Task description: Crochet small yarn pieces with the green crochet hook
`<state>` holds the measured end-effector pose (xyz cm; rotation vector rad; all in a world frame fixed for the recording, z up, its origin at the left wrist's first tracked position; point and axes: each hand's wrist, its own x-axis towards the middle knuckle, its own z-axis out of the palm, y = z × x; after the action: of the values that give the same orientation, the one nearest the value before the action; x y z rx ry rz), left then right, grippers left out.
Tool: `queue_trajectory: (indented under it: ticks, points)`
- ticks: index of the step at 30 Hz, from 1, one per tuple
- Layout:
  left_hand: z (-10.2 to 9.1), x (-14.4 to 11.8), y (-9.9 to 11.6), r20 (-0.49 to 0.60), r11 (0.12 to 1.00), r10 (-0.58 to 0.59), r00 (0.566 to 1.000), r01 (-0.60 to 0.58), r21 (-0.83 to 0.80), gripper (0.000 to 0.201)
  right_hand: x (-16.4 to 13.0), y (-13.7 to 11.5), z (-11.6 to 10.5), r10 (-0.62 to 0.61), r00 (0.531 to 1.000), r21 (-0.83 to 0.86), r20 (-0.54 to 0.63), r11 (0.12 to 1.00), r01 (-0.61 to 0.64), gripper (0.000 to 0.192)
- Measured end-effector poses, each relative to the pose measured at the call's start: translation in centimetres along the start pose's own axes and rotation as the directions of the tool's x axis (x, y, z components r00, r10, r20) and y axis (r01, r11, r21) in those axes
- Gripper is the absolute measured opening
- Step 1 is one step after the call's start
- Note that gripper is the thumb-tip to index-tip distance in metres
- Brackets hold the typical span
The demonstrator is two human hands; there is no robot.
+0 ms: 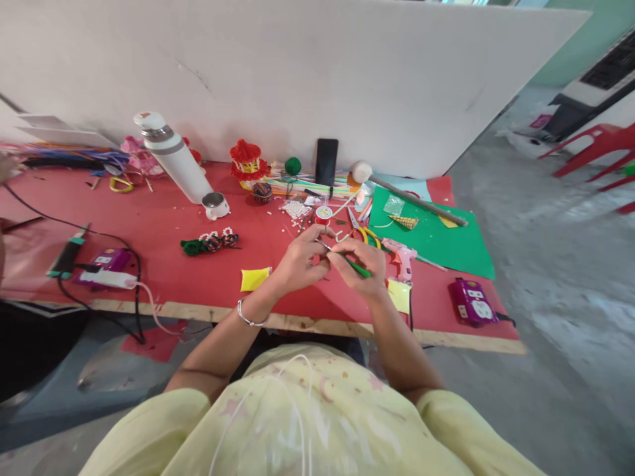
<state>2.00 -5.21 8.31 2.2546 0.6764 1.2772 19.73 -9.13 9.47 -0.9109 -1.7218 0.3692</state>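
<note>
Both hands meet above the front middle of the red table (163, 211). My right hand (364, 264) is closed around a slim green-handled tool (358, 268); its exact kind is hard to make out. The tool's thin metal end points toward my left hand (303, 259), whose thumb and fingers are pinched together. Whatever lies in that pinch is too small to name. Just beyond the fingers are a thread spool (324, 214), loose white beads (296, 209) and yellow-handled scissors (371, 237). A pink glue gun (404, 260) lies right of my right hand.
A white flask (176, 162) and metal cup (215, 205) stand left, near a red lantern-like craft (247, 162). Behind are a phone (326, 161) and a stick (419, 201) on green sheet (476, 248). Purple power sockets (473, 303) sit right. Another person's hand (6, 168) shows far left.
</note>
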Motion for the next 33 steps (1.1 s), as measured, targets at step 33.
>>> queue_trajectory:
  ticks: [33]
  points:
    - [-4.5, 0.7, 0.0, 0.272, 0.861, -0.249, 0.930, 0.341, -0.377, 0.017, 1.6, 0.1, -4.2, 0.119, 0.935, 0.202, 0.333, 0.960, -0.194, 0.021]
